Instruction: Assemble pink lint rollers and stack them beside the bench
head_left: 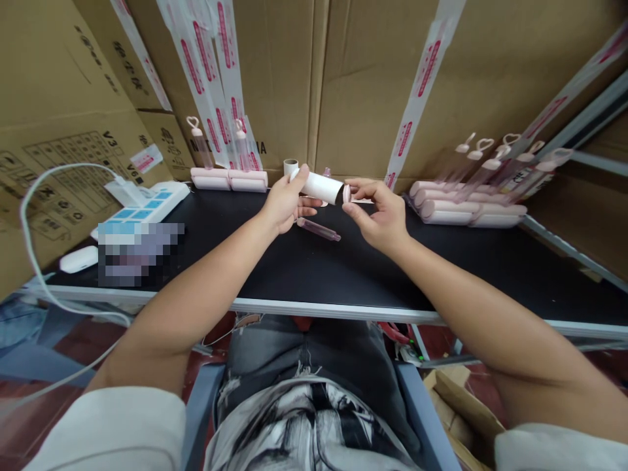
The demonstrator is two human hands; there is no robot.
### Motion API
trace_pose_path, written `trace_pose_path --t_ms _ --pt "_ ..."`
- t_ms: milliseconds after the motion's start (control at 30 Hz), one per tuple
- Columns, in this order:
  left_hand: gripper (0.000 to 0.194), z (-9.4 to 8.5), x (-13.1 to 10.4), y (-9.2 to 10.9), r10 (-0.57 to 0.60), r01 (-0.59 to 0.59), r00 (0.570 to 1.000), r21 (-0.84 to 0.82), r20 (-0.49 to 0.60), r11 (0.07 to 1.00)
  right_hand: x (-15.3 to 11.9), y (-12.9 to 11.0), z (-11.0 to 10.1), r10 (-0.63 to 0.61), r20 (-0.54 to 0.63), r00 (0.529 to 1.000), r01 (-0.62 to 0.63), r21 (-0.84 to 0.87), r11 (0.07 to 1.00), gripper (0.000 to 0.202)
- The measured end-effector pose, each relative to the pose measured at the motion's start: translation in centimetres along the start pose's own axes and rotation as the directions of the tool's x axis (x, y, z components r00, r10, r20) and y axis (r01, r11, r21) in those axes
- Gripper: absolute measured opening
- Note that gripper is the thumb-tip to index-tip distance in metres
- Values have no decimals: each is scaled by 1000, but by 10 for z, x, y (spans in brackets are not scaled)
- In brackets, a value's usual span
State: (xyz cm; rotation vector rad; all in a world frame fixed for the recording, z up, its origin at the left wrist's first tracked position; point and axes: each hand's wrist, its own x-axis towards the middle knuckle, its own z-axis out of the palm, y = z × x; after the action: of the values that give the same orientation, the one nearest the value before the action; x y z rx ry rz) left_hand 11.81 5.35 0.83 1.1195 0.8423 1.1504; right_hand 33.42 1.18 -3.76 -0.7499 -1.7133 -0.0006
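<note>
My left hand (287,199) is closed around a white cylindrical tube (321,188), which lies roughly level above the black table. At the tube's dark right end, my right hand (380,212) pinches a small round pink cap (347,193) between thumb and fingers. The cap is at the opening; whether it touches the rim I cannot tell. Below the tube, a clear pinkish plastic tube (318,229) lies on the table. Behind my left hand stands another short white tube (290,167) with an open top. A small pink piece (327,173) shows partly behind the held tube.
Pink rollers (229,179) with upright clear tubes stand at the back left. More pink rollers (468,208) with heart-shaped loops are stacked at the right. A white power strip (142,210) with a cable sits on the left. Cardboard (353,85) walls the table's back.
</note>
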Motion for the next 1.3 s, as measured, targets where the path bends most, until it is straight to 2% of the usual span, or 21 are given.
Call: trace_pose_path --t_ms 100,267,700,833,1000,1067,1200,1233,1300 --pt "76 4 -4 -2 -51 52 996 -21 72 998 2 -6 1 -73 -40 997 68 -109 992 29" --pt "78 6 -8 -4 -115 110 981 43 156 993 5 -9 -5 -60 -83 995 38 -243 969 33" --pt "79 9 -8 -4 -214 195 964 127 157 972 5 -7 -5 -90 -60 994 71 -267 961 40" --pt "82 8 -7 -4 -197 178 970 136 140 975 3 -2 -7 -110 -56 992 89 -293 952 45" --pt "86 2 -3 -4 -145 133 983 113 109 985 -2 -3 -5 -80 -142 987 29 -328 944 49" --pt "86 2 -2 -5 -141 129 984 106 107 986 -2 -7 -4 -108 -112 988 73 -275 959 46" --pt "82 4 -3 -6 -155 147 981 78 120 986 -2 -13 -4 -99 103 990 117 -193 974 37" --pt "81 4 -4 -6 -158 150 980 74 118 986 -2 -12 -5 -89 111 990 109 -186 976 37" --pt "82 4 -4 -6 -156 149 981 71 111 986 -2 -11 -6 -87 46 995 94 -178 980 37"
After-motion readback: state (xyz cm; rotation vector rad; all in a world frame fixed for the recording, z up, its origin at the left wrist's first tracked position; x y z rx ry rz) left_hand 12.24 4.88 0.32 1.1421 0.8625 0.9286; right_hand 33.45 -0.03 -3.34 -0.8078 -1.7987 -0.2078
